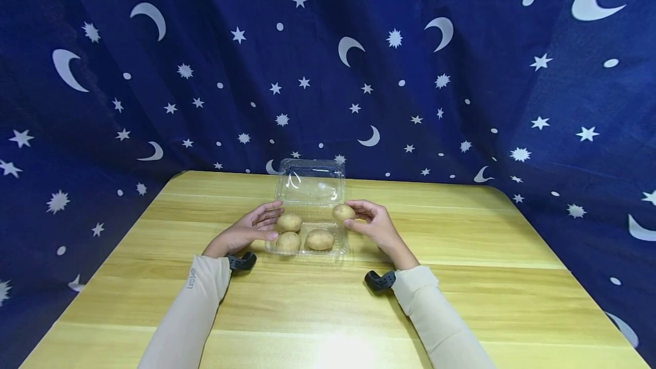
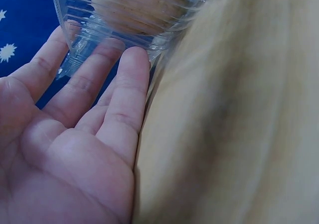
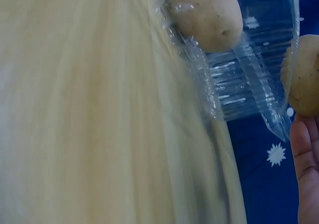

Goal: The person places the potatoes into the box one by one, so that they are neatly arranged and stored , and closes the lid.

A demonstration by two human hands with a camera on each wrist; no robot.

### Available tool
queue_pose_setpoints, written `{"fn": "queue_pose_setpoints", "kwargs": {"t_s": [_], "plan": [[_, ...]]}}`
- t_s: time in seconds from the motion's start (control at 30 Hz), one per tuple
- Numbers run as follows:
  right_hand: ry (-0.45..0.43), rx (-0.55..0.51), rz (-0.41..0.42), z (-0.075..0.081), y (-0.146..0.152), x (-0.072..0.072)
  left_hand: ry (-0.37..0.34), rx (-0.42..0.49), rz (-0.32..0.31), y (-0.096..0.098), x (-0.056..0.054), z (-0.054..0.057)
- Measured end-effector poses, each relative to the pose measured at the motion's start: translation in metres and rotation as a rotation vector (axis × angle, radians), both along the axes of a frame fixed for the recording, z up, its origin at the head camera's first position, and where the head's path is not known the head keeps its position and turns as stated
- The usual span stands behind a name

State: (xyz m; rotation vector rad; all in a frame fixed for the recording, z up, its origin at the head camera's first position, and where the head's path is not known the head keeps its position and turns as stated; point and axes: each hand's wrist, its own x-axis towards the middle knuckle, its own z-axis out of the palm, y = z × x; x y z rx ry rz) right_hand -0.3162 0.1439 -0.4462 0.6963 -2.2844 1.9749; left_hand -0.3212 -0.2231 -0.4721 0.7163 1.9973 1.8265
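A clear plastic clamshell container point(image 1: 311, 252) stands on the table with its lid point(image 1: 311, 182) raised at the back. Two potatoes lie in its left part, a rear potato point(image 1: 289, 222) and a front potato point(image 1: 288, 242); a third potato point(image 1: 320, 239) is at the front right. My right hand point(image 1: 376, 224) pinches another potato point(image 1: 344, 213) between thumb and fingers, over the container's right rear corner. At the left side, my left hand point(image 1: 251, 229) rests its extended fingers point(image 2: 130, 84) against the ribbed wall. The left thumb lies near the front left potato.
The wooden table point(image 1: 307, 312) runs back to a dark blue curtain point(image 1: 328, 73) with moons and stars. A black wrist camera point(image 1: 242, 261) sits on the left wrist, and another black camera point(image 1: 380, 281) is on the right.
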Motion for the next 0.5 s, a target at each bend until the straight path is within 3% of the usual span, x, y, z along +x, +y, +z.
{"fn": "queue_pose_setpoints", "kwargs": {"t_s": [0.5], "plan": [[0.077, 0.070, -0.045, -0.001, -0.013, -0.002, 0.029, -0.006, -0.002, 0.001, -0.001, -0.003]]}}
